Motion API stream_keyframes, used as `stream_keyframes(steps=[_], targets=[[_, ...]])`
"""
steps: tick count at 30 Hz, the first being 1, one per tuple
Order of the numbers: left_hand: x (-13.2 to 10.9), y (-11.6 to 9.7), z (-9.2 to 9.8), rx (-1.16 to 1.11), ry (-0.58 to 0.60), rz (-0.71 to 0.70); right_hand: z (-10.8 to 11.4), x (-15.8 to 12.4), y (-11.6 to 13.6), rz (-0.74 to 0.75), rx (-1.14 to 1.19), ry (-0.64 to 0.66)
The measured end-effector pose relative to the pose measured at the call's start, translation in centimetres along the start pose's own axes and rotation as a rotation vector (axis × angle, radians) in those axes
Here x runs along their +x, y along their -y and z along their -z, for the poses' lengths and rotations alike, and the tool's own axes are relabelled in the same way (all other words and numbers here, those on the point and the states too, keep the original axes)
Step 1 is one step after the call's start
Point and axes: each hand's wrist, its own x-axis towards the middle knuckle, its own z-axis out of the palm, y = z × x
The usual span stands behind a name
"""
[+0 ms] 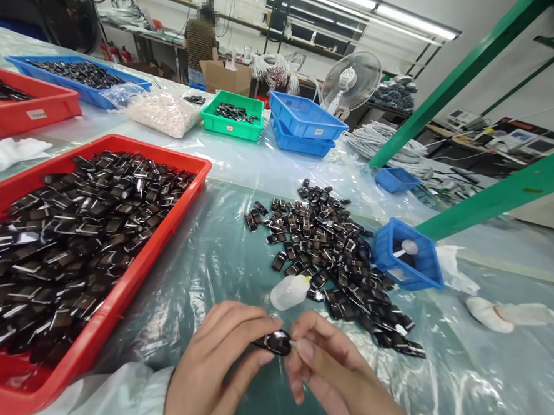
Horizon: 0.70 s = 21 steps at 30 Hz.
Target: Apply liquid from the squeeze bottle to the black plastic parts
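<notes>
My left hand (pixel 221 361) is closed around a small glossy black plastic casing (pixel 276 343), held between thumb and fingers above the table. The fingertips of my right hand (pixel 331 361) are pinched together at the casing's right end. A tiny pale bit shows between them, too small to name. Just beyond my hands lies a white squeeze bottle (pixel 289 292) with a yellowish tip, on its side. Behind it spreads a loose heap of similar black casings (pixel 325 236).
A red tray (pixel 166 239) full of black casings stands at left. Farther back are a green bin (pixel 235 132), stacked blue bins (pixel 307 121) and a bag of pale pieces (pixel 165 112). A small blue bin (pixel 407 271) stands at right beside green posts. A person (pixel 200 46) stands far behind.
</notes>
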Motion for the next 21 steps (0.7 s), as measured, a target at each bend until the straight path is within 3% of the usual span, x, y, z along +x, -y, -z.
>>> stream_keyframes(steps=[10, 16, 18, 21], targets=[[0.0, 0.1, 0.2, 0.032, -0.023, -0.038, 0.4, 0.3, -0.6, -0.048, 0.028, -0.007], [0.4, -0.1, 0.2, 0.070, -0.032, -0.092, 1.0, 1.2, -2.7, -0.043, 0.104, 0.163], [0.5, -0.6, 0.2, 0.091, -0.034, -0.124, 0.7, 0.9, -2.4, -0.035, 0.000, 0.119], [0.2, -1.5, 0.8, 0.207, -0.087, -0.141, 0.4, -0.8, -0.4, 0.113, -0.379, -0.078]])
